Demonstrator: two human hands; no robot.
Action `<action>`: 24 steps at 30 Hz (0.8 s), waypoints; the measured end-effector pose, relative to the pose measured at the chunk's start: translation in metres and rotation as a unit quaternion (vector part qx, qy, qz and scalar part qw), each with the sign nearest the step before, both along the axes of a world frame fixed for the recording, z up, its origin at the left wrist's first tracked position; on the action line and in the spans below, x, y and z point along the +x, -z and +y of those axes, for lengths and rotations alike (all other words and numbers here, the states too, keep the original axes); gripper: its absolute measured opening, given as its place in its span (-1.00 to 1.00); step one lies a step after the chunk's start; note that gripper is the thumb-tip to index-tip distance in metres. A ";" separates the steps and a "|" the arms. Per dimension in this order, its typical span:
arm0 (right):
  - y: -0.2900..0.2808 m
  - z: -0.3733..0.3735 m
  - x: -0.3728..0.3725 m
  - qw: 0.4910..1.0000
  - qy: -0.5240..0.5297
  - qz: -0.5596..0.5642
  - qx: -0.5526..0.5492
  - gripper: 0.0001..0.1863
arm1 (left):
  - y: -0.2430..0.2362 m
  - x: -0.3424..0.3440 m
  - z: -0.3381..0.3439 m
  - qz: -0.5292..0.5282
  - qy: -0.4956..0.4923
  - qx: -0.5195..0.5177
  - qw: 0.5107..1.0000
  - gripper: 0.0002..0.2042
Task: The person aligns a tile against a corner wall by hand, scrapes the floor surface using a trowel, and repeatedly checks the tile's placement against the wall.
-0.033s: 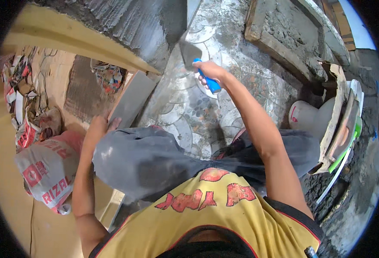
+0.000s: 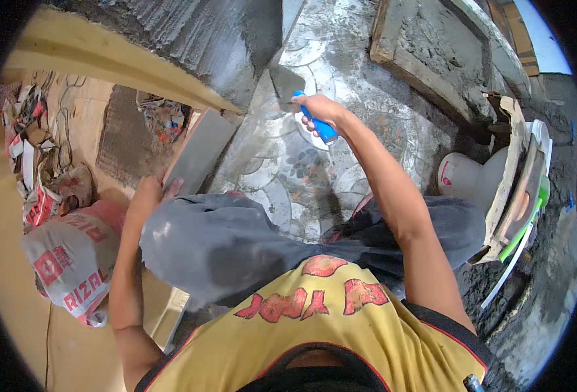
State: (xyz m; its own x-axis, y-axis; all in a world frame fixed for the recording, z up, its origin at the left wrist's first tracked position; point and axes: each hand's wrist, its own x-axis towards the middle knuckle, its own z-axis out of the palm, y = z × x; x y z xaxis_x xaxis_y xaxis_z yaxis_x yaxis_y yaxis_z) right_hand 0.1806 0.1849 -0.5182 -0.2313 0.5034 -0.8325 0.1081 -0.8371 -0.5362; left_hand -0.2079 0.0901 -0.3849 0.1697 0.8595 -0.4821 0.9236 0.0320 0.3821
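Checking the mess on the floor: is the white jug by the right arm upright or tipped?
Tipped: the white jug lies on its side against the boards.

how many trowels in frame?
1. The blue-handled trowel is in the right hand, blade against the grey mortar bed at top centre. Others may be hidden in the clutter at right.

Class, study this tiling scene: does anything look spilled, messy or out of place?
Yes. Grey mortar is smeared across the patterned floor tiles near the trowel in the right hand. Torn sacks and wrappers lie heaped at the left. The left hand rests on a grey tile.
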 end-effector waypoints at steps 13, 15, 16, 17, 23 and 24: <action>0.015 -0.008 -0.037 0.993 0.079 -0.032 0.078 -0.70 | -0.001 0.006 0.002 -0.034 -0.017 -0.040 0.998 -0.48; 0.009 -0.016 -0.023 0.997 0.055 -0.016 0.046 -0.69 | 0.004 -0.001 0.000 -0.049 -0.015 -0.024 0.998 -0.51; 0.007 -0.017 -0.017 0.999 0.044 -0.010 0.030 -0.68 | 0.005 -0.001 0.000 -0.066 -0.012 -0.009 0.998 -0.53; 0.019 -0.014 -0.014 0.997 0.056 -0.028 0.036 -0.68 | 0.004 -0.001 0.002 -0.068 -0.012 -0.008 0.998 -0.53; 0.032 0.002 -0.010 0.992 0.020 -0.078 0.094 -0.66 | -0.003 0.003 0.003 -0.009 -0.001 -0.033 0.999 -0.51; 0.036 0.001 -0.013 0.985 -0.048 -0.113 0.123 -0.65 | -0.006 0.004 0.001 -0.012 -0.017 -0.034 0.999 -0.51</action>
